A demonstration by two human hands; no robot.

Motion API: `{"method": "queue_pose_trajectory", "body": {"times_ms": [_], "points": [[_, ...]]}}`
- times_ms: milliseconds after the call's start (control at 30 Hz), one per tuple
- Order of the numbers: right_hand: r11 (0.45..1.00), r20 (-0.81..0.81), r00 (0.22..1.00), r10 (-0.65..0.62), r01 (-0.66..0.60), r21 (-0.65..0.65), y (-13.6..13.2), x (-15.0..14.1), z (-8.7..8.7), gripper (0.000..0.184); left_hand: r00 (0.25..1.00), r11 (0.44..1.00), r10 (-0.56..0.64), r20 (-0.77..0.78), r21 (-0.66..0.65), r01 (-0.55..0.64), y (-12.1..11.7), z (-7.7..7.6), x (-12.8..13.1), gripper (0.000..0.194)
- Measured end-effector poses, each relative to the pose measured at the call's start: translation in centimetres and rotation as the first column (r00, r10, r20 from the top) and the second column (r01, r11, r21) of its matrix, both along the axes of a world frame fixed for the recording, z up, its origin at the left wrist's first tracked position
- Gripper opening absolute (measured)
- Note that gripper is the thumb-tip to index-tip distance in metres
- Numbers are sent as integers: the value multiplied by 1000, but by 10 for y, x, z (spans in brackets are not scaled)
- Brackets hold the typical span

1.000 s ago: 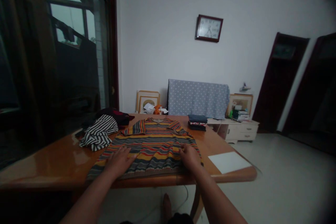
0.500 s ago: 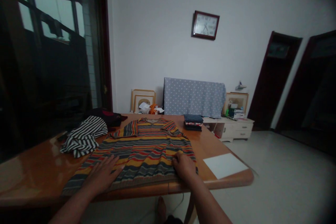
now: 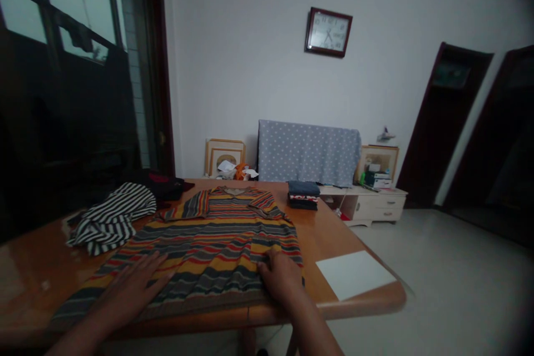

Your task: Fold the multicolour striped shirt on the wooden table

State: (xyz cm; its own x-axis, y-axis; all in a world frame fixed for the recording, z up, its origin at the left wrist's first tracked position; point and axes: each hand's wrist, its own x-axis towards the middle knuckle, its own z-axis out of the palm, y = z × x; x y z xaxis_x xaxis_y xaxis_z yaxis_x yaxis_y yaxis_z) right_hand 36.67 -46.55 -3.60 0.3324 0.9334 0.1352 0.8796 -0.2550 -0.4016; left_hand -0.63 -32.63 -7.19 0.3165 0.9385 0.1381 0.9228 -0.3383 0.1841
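Observation:
A short-sleeved striped shirt (image 3: pixel 208 250) in yellow, red, grey and dark bands lies spread on the wooden table (image 3: pixel 323 233), its collar away from me and hem along the near edge. My left hand (image 3: pixel 131 287) rests flat on its lower left part, fingers stretched out. On the lower right part, my right hand (image 3: pixel 281 278) has its fingers curled in against the fabric; the fingertips are partly hidden. Left of the shirt lies a crumpled black-and-white striped garment (image 3: pixel 114 217), with a dark garment (image 3: pixel 161 184) behind it.
A folded stack of clothes (image 3: pixel 303 194) sits at the table's far right. A white sheet (image 3: pixel 354 274) lies at the near right corner. Beyond are a low white cabinet (image 3: pixel 379 206) and a polka-dot cloth (image 3: pixel 308 153) draped over something. A window stands at left.
The view has shifted slightly, so the table and clothes appear farther left. Both hands stay on the shirt in nearly the same poses, with little movement over the fabric.

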Motion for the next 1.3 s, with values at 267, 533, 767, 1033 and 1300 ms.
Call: {"method": "queue_pose_trajectory", "body": {"times_ms": [267,533,767,1033,1300], "points": [[999,-57,998,30,-28,44,-4,4,-5,42,999,1000,24,-44,-4,-24,-5,2,3,79],[998,-100,994,52,-49,30,-7,7,-7,46,999,999,36,-37,-1,-36,-14,8,7,76],[995,-128,987,94,-90,36,-7,14,-18,52,998,999,48,-34,-10,-49,-25,15,13,76],[996,-118,989,90,-89,17,-5,15,-20,52,999,999,50,7,-18,-50,-30,17,15,76],[997,-116,990,77,-76,12,-4,17,-21,54,999,999,39,33,-4,-39,-31,12,13,76]]}}
